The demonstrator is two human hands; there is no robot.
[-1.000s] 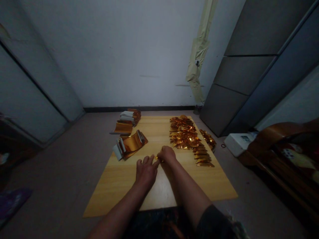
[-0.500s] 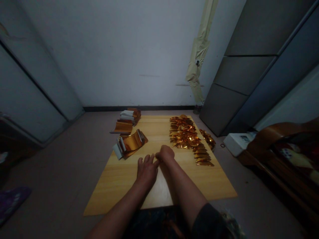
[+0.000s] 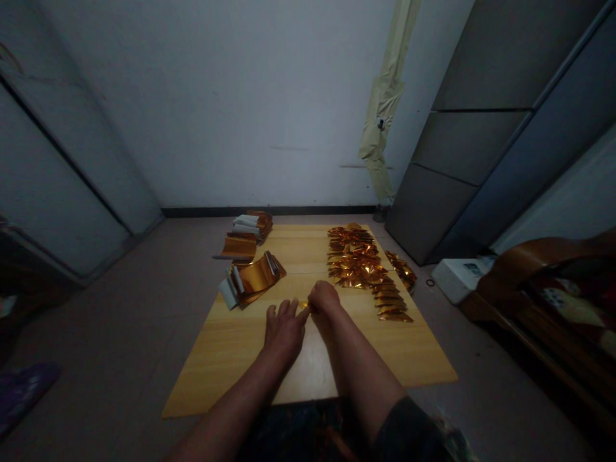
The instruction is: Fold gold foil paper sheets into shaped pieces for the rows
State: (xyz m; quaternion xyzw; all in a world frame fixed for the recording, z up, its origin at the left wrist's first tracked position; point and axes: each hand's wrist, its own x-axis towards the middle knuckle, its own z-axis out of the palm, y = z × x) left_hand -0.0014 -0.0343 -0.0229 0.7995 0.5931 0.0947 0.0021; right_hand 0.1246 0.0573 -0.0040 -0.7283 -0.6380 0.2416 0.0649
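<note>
A small piece of gold foil paper (image 3: 304, 305) lies on the wooden board between my hands, mostly covered by them. My left hand (image 3: 285, 332) rests palm down with its fingers spread, thumb and fingertips against the foil's left side. Curled into a loose fist, my right hand (image 3: 324, 298) pinches the foil's right side. Left of my hands lies a curved stack of gold foil sheets (image 3: 257, 274) with pale backs. Beyond it sit more foil sheets (image 3: 239, 246). On the right, folded gold foil pieces (image 3: 356, 256) stand in overlapping rows, a shorter row (image 3: 391, 301) trailing toward me.
The wooden board (image 3: 216, 366) lies low over the tiled floor. More folded foil (image 3: 401, 269) sits past its right edge. A white box (image 3: 455, 279) and wooden furniture (image 3: 510, 269) stand at right, before a grey refrigerator (image 3: 474, 141). A wall (image 3: 231, 115) rises behind.
My right hand has shifted slightly right, and more of the gold foil paper shows between my hands. My left hand has stayed in place.
</note>
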